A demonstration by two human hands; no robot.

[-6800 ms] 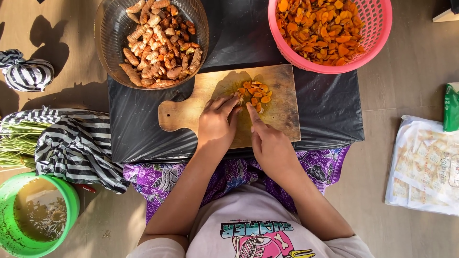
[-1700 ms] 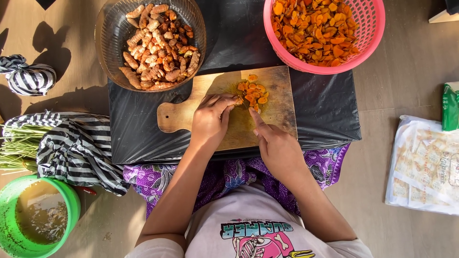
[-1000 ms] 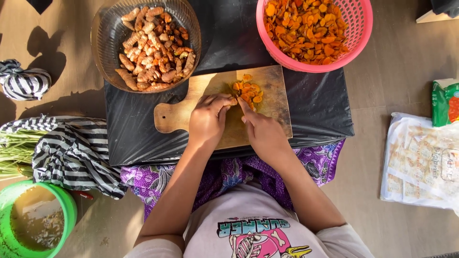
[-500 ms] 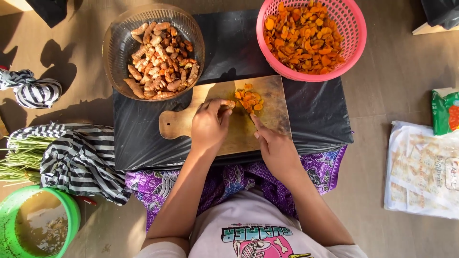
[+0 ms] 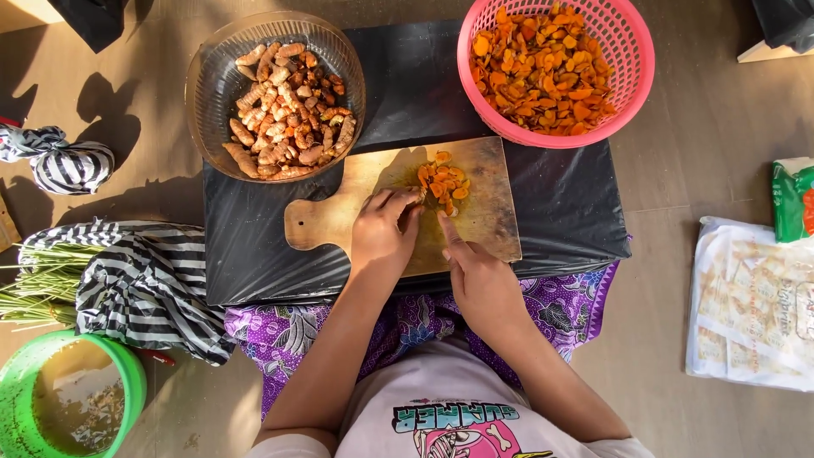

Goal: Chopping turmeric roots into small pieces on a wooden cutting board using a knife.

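1. Turmeric slicing is in hand: the left hand (image 5: 386, 233) curls its fingers down onto a small root piece on the wooden cutting board (image 5: 339, 222), pinning it; the piece itself is almost wholly hidden under the fingertips.
2. Right hand (image 5: 476, 280) is closed around what seems to be a knife, forefinger stretched forward along it; the blade is too thin and hidden to make out clearly.
3. Just ahead of both grips, touching the spot where the fingertips meet, lies a small heap of orange slices (image 5: 443, 181) on the board.
4. Done so far, judging by how things lie: the pink basket (image 5: 632, 80), beyond the right hand, is well filled with cut orange pieces.
5. Left to do, by the same judgement: the glass bowl (image 5: 212, 93), beyond the left hand, holds many whole turmeric roots (image 5: 288, 106), so the work looks roughly midway.
6. Long axis of the pinned piece cannot be read for certain; from the way the fingers lie, it seems to run across the board toward the right hand, with its cut end facing the blade.
7. Board handle points away to the outside of the left hand; the board rests on a black-covered surface (image 5: 560, 203).
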